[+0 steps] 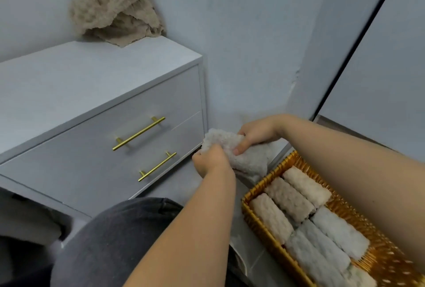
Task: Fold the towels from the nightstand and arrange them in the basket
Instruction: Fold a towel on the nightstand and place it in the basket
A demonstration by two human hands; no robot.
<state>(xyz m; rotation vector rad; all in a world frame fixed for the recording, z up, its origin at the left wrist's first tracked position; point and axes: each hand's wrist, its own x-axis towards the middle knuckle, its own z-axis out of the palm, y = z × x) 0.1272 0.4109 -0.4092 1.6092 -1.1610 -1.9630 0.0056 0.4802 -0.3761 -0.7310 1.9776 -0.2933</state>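
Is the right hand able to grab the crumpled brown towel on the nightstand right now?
Probably not yet: the right hand grips the pale towel with the left hand, and the brown towel lies far back on the nightstand. Nothing stands between them, though.

A pale blue-grey painted wall [241,45] fills the background. At right, a thin black strip [358,40] slants down beside a pale flat panel [391,68]. Dark grey trousers [110,240] cover a knee above the grey floor [177,183].
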